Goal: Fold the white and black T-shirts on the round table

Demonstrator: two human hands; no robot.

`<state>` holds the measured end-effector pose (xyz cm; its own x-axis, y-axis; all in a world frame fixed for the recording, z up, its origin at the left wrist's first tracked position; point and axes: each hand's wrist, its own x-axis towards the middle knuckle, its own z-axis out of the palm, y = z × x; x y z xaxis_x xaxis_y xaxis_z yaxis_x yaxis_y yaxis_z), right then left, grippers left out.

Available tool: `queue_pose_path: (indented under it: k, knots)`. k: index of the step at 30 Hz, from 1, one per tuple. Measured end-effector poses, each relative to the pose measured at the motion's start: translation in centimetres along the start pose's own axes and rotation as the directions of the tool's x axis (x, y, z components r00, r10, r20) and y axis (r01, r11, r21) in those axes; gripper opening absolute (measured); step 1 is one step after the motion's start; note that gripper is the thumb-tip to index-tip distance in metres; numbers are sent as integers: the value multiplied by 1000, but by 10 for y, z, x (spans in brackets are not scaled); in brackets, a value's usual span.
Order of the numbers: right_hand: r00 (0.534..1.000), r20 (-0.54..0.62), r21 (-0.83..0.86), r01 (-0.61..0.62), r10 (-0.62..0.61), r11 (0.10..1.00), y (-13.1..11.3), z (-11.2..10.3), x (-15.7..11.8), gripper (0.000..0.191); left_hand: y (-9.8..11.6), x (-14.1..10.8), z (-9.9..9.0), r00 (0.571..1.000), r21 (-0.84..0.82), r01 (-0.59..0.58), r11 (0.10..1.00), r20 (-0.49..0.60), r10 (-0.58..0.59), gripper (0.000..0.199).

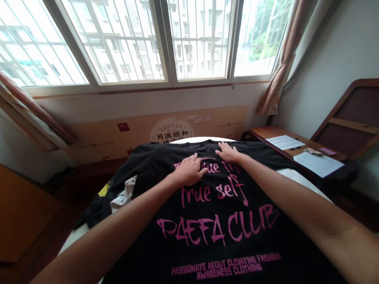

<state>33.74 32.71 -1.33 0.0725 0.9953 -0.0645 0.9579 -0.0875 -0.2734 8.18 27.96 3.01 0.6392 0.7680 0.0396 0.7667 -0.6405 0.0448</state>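
A: Gripping anything?

B: Nothing visibly pinched. For the left hand: palm down, fingers loosely extended, thumb out. For the right hand: palm down, fingers fanned, a bit farther forward. Can't tell about any fold trapped under the palms.

A: And under them?

B: Directly beneath both hands, a black T-shirt, spread print side up. Around and below the left hand, pink lettering, partly covered. Just beyond and between the fingers, the collar, folds hard to read.

A: Risks?

B: Could skew the print by pressing harder with one palm than the other. Could crease near the collar by pushing slack forward instead of outward.

A: Farther out?

B: Left of the left hand, white cloth, bunched by the shirt's edge, then a yellow patch. Could drag along if caught beneath; can't tell about overlap. Right of the right hand, a white surface; could slip toward its rim with a hard sideways pull. Well beyond, papers on a wooden table, probably safe.
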Motion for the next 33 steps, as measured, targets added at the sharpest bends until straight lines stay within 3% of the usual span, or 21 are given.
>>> queue_pose_path:
  k: [2,4,10,14,18,20,22,24,27,33]
  knots:
    - [999,-34,-13,25,-26,1000,10,-3,-17,80,18,-5,23,995,-27,-2,1000,99,5,80]
    - [999,-35,-37,36,-37,999,23,-4,-39,82,24,-8,37,993,-48,16,999,120,-10,86]
    - [997,47,-98,-51,56,994,64,-2,-96,79,24,-9,38,991,-55,75,996,117,-68,102]
    - [975,-125,-138,-203,186,969,83,-11,-122,62,31,-16,40,991,-31,126,992,47,-124,91]
    - [862,-389,-203,-424,324,883,98,-23,-145,44,37,-28,45,979,-15,141,990,-147,-142,62]
    - [831,-372,-142,-492,415,859,101,-29,-152,43,38,-33,45,966,-27,136,990,-218,-138,47]
    - [836,-287,-76,-507,468,859,101,-33,-156,43,39,-36,44,960,-43,131,990,-244,-138,39]
    - [847,-256,-50,-492,465,869,100,-34,-157,42,40,-38,41,958,-55,131,990,-250,-140,34]
    - [853,-299,-39,-459,428,888,97,-32,-157,43,41,-41,38,957,-60,140,988,-249,-151,32]
    - [832,-357,77,-427,425,901,102,-19,-152,76,42,-44,37,956,-64,139,988,-251,-151,35]
